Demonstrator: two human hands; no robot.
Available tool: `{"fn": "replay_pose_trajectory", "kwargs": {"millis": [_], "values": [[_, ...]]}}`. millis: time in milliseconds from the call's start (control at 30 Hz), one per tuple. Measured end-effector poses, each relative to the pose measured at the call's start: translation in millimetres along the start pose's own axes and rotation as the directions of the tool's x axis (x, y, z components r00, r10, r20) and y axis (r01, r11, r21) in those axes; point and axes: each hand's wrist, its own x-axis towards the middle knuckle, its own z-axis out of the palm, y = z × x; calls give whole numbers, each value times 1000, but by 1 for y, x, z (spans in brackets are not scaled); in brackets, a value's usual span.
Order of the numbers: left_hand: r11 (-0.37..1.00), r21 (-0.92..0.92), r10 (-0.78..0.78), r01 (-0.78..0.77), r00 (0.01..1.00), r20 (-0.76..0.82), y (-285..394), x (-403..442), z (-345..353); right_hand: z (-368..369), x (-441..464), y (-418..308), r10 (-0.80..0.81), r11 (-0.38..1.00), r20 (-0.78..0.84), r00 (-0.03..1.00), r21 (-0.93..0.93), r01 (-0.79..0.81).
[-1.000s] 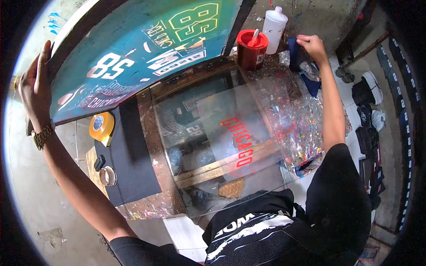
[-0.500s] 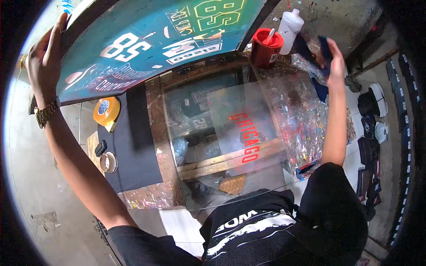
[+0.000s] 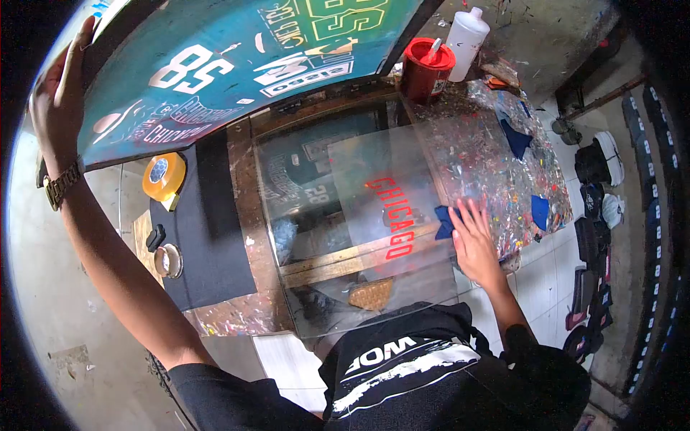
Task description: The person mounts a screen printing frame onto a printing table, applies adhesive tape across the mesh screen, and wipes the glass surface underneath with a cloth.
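Observation:
My left hand [image 3: 57, 108] grips the edge of a raised screen printing frame [image 3: 244, 54], whose teal mesh carries white and yellow numbers and lettering. On the right, my right hand [image 3: 474, 241] lies flat with fingers stretched, its tips over a small navy cloth piece [image 3: 444, 224] beside the glass plate [image 3: 431, 287]. Whether the palm touches the surface I cannot tell. A clear sheet with red "CHICAGO" lettering [image 3: 392, 219] lies on the glass. Two more navy scraps, an upper one [image 3: 517, 138] and a lower one [image 3: 540, 212], rest on the paint-spattered table [image 3: 496, 172].
A red tub [image 3: 425, 75] and a white plastic bottle [image 3: 468, 43] stand at the back. A roll of yellowish tape [image 3: 164, 177] and a smaller roll [image 3: 169, 261] sit by the dark mat [image 3: 208, 230] at left. Shoes [image 3: 607, 158] line the floor at right.
My right hand has come down from the far right toward the glass edge, and the dark cloth it held is out of it. Navy scraps now show on the table. The frame stays raised.

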Motion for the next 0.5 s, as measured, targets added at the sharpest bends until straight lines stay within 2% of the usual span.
{"fn": "replay_pose_trajectory", "kwargs": {"millis": [33,100,167,200,233,300,433,500], "values": [[1000,15,28,-27,1000,-15,1,0,1,2,-7,0,36,997,56,998,65,-40],[998,27,59,-58,998,-33,9,0,3,13,-12,2,-14,997,51,999,82,10],[996,78,-29,30,999,-18,13,0,1,23,-8,-3,-190,971,129,973,170,167],[993,97,-58,59,998,-14,14,0,0,29,3,-9,-258,952,89,962,193,238],[996,82,-30,31,999,-24,14,0,1,35,20,-17,-258,952,90,962,193,238],[998,64,-5,7,999,-36,13,1,3,46,63,-27,-361,923,44,932,157,351],[999,42,-1,1,1000,-13,10,1,3,71,103,-34,-335,932,5,942,148,331],[997,82,-3,3,1000,-4,11,3,0,62,84,-40,-572,810,113,812,234,538]]}}
